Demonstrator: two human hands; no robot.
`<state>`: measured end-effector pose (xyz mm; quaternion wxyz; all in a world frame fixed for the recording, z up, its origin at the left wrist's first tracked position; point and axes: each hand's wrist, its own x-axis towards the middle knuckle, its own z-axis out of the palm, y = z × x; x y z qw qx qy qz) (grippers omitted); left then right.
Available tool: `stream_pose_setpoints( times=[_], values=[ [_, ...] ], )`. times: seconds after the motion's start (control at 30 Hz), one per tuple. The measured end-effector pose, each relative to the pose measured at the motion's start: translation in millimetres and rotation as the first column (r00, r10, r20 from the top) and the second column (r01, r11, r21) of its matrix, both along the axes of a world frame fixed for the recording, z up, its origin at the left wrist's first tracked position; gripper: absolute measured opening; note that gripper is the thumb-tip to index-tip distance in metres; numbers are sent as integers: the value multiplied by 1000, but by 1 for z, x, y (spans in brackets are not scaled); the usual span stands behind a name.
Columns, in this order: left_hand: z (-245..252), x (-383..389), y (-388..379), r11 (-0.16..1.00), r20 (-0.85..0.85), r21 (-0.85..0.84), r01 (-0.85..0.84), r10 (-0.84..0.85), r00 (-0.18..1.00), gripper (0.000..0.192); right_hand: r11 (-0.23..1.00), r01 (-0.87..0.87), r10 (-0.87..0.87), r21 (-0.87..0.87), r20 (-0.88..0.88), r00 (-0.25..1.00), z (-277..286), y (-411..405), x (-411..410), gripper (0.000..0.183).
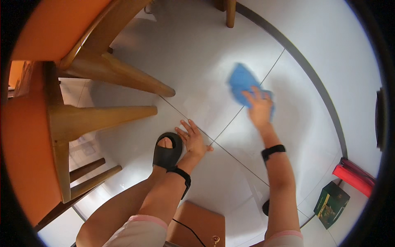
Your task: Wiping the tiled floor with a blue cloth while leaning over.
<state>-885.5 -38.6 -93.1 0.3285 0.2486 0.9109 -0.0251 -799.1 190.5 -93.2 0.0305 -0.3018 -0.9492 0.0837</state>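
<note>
A blue cloth (pixel 243 81), slightly blurred, lies spread against the pale tiled floor (pixel 197 61). My right hand (pixel 259 108) presses on its near end with the fingers over the fabric. To the left, my left hand (pixel 193 139) rests on the floor near a crossing of the tile joints, its fingers spread and nothing in it. Just beside those fingers is my left foot in a dark slide sandal (pixel 166 151). Both wrists wear a black band.
Wooden chair legs (pixel 123 114) stand on the left, below orange seats (pixel 31 148). Another wooden leg (pixel 230 14) is at the top. A grey skirting strip (pixel 308 71) borders the white wall. A green box (pixel 331 205) and a red item (pixel 355 177) sit at right.
</note>
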Motion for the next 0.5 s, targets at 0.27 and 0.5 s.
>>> stream_pose_setpoints(
  times=[0.27,0.5],
  values=[
    [-3,0,9,991,38,-131,-2,7,999,136,840,542,-537,11,154,829,-23,28,111,59],
    [-3,2,13,989,14,-147,29,-27,1000,138,986,145,-150,-84,-58,987,-7,-96,98,61]
  ],
)
